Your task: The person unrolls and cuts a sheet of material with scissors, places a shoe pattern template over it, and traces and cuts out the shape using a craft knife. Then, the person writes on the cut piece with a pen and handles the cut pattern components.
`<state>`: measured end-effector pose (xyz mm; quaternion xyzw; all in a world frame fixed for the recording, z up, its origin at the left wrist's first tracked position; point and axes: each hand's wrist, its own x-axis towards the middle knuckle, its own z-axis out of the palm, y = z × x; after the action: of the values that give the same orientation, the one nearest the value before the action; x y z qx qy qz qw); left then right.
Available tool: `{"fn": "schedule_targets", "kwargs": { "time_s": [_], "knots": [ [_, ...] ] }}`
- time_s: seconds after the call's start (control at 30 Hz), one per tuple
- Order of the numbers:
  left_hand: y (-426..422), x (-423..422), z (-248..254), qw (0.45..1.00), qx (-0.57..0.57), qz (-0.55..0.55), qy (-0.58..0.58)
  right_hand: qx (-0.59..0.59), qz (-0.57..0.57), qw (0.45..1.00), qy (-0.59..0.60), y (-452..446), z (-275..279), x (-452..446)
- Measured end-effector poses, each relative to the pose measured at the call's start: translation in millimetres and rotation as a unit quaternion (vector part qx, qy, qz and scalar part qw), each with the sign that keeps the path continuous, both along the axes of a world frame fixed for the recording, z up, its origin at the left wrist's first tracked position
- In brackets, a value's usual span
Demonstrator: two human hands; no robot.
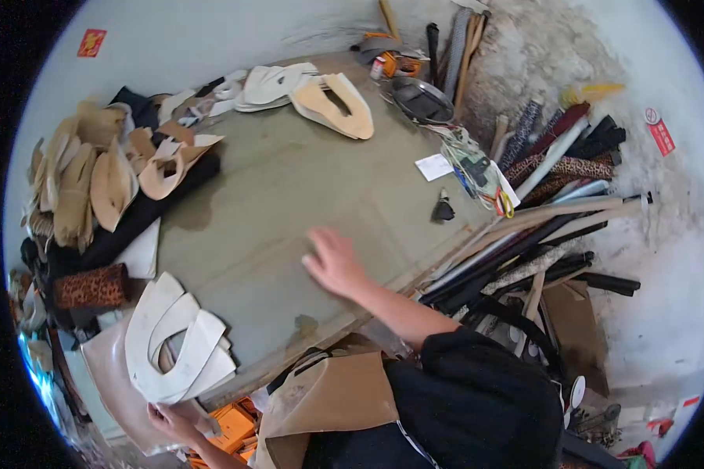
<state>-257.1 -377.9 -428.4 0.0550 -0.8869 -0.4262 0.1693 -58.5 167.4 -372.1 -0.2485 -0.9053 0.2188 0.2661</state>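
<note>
My right hand (335, 262) is over the middle of the greenish table (274, 203), its fingers apart and slightly blurred, with nothing in it. At the lower left, my left hand (170, 424) is over a clear plastic sheet (109, 363), fingers apart, just below a fanned stack of white curved pieces (145, 344). At the table's far edge lie more white pieces (270, 84) and a tan-topped stack (356, 117) with a slot-shaped opening.
Tan and white cut pieces (74, 187) are heaped at the left, beside a leopard-print roll (92, 287). A dark dish (422, 100), a white card (433, 166), a small black object (443, 208) and tangled cords (477, 168) are at the right. Material rolls (555, 156) lean beyond.
</note>
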Motion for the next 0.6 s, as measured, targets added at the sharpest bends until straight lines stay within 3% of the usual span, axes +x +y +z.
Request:
{"fn": "schedule_targets", "kwargs": {
  "time_s": [0.07,0.17,0.23,0.3,0.33,0.53,0.57,0.6],
  "knots": [
    [3,-1,2,0.999,0.017,0.003,-0.027,0.029,-0.099,0.995,0.009,60,-3,44],
    [4,-7,3,0.996,-0.048,0.009,-0.071,0.058,-0.201,0.978,0.003,136,-6,113],
    [-13,-22,-21,0.994,-0.103,0.032,-0.032,0.104,-0.284,0.953,-0.012,182,-5,152],
    [-50,-55,-50,0.993,-0.106,0.025,-0.039,0.071,-0.294,0.953,-0.022,229,2,177],
    [-51,-56,-48,0.993,-0.111,0.023,-0.037,0.140,-0.297,0.944,-0.026,239,8,178],
    [-31,-58,-26,0.976,-0.192,0.051,-0.087,0.073,-0.235,0.968,-0.052,322,-13,161],
    [-31,-58,-25,0.985,-0.146,0.040,-0.080,0.002,-0.220,0.970,-0.108,319,-14,151],
    [-30,-59,-22,0.992,-0.099,0.030,-0.075,0.025,-0.235,0.965,-0.110,310,-14,141]
  ]
}}
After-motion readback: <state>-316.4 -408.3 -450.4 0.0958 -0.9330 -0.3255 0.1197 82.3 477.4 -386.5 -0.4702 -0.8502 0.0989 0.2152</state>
